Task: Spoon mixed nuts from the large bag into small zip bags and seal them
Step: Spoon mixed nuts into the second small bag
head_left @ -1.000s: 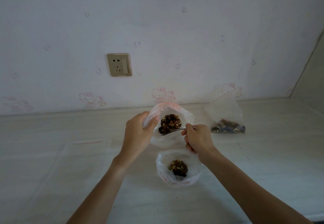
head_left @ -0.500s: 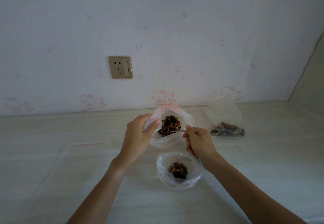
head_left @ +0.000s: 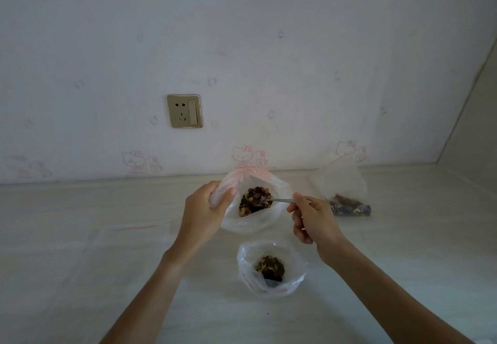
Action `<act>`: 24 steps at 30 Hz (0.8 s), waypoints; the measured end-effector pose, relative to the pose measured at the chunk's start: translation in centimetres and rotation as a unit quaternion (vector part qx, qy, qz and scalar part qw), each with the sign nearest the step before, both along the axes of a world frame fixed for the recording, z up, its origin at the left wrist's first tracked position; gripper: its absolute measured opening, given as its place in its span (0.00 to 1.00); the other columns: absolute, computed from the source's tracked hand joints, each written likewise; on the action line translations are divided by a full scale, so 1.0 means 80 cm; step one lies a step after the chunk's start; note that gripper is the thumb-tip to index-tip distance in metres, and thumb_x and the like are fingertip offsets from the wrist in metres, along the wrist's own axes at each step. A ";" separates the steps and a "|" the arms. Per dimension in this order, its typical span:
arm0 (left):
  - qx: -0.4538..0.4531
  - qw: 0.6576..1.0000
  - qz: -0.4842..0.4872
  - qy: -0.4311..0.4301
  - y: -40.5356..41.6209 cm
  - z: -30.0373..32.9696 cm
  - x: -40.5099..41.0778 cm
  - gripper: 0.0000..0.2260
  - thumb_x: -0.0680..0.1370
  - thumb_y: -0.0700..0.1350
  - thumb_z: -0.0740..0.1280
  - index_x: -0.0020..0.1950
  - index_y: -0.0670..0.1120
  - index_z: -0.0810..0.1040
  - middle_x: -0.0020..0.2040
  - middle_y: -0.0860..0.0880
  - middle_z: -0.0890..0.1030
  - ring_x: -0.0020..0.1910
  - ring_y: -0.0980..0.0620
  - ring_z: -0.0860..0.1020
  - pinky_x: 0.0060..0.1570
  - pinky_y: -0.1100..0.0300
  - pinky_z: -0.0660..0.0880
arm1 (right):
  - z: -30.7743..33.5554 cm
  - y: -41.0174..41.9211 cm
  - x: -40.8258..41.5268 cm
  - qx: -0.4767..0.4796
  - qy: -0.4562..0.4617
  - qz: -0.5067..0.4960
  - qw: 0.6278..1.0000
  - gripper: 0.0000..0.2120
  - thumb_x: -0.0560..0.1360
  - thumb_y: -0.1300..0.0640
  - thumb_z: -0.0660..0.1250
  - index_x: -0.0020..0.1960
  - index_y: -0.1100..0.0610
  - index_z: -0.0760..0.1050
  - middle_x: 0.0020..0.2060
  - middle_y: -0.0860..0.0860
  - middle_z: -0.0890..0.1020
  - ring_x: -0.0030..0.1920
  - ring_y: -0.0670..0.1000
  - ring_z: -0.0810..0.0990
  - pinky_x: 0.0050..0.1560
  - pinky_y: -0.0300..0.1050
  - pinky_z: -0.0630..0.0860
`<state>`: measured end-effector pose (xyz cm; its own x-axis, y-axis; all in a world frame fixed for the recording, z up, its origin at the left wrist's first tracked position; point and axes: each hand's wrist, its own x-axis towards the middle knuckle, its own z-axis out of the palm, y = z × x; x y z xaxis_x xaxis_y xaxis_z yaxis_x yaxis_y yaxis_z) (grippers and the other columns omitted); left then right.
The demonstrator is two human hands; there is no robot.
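The large clear bag (head_left: 252,220) of mixed nuts stands open at the middle of the counter. My left hand (head_left: 204,211) grips its left rim and holds the mouth open. My right hand (head_left: 312,217) pinches the handle of a metal spoon (head_left: 274,200); the spoon's bowl lies level over the nuts inside the large bag, with nuts on it. In front of it, nearer me, a small zip bag (head_left: 271,268) stands open with a small heap of nuts at its bottom.
Another small clear bag (head_left: 344,195) holding nuts lies at the back right near the wall. Flat empty clear bags (head_left: 126,238) lie on the counter to the left. A wall socket (head_left: 185,111) is above the counter (head_left: 80,276).
The spoon has lifted out of the nut heap with a load, and my right hand has drawn it slightly right. My left hand keeps its hold on the bag rim.
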<state>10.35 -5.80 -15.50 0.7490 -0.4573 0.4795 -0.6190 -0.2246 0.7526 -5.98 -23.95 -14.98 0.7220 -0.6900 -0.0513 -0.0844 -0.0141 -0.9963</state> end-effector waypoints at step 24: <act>0.144 0.976 -0.032 0.159 0.060 -0.017 -0.118 0.11 0.81 0.60 0.67 0.47 0.56 0.82 0.35 0.57 0.85 0.30 0.60 0.81 0.33 0.66 0.74 | 0.023 0.025 -0.127 -0.081 -0.013 0.124 0.989 0.24 0.85 0.50 0.61 0.34 0.59 0.76 0.25 0.56 0.72 0.21 0.53 0.67 0.21 0.41 0.64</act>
<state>0.94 -1.02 -16.88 0.8040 -0.5902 0.0717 -0.3838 -0.4232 0.8207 -16.12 -21.93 -13.12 0.8693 -0.4898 0.0660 -0.0326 -0.1901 -0.9812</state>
